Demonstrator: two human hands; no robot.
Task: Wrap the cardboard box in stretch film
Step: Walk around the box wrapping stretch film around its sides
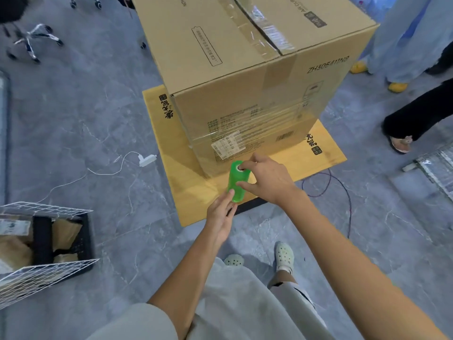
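Your right grip (266, 179) pinches the green stretch-film roll (234, 181) at its top end; your left grip (220, 217), fingers straight, touches its lower end, near the brown cardboard box (220, 33).

box (245, 77): large, brown, taped on top, standing on a flat cardboard sheet (321, 155); clear film (257, 119) bands its lower half.
roll (236, 177): green, upright, just before the box's near corner.
right hand (268, 180): grips the roll, one finger in its top end, thumb on its side.
left hand (220, 217): straight fingers touch the roll's lower end.
wire basket (46, 212): well left of the box.
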